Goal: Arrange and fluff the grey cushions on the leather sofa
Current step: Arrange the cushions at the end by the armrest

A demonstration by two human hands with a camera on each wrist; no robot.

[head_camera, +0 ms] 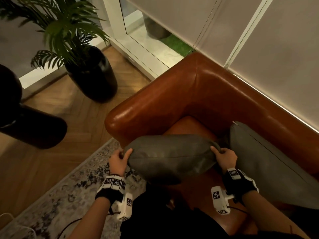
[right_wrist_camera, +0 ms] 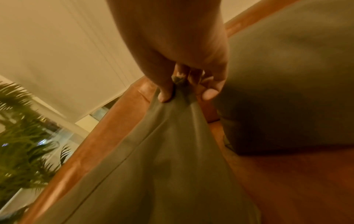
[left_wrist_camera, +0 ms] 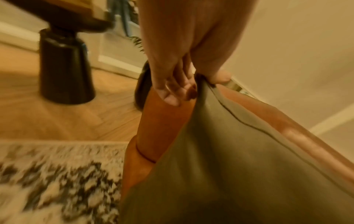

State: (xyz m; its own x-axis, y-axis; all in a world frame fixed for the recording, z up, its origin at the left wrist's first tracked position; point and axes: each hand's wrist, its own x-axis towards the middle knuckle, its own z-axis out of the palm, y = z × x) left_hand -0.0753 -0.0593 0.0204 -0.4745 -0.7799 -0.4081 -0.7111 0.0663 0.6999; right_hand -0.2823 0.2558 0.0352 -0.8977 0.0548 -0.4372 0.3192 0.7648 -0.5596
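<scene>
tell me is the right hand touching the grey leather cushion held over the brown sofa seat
Touching. The right wrist view shows the right hand pinching a bunched corner of the grey leather cushion.

No readable text, brand or number from my seat; only black-and-white square code markers [head_camera: 114,182] on the wrist-camera mounts below the held grey cushion [head_camera: 170,157], patterns not decodable; both wrist views too blurred for any lettering

home living room | leather sofa [head_camera: 198,94] | potted palm [head_camera: 69,31] | patterned rug [head_camera: 60,200]
</scene>
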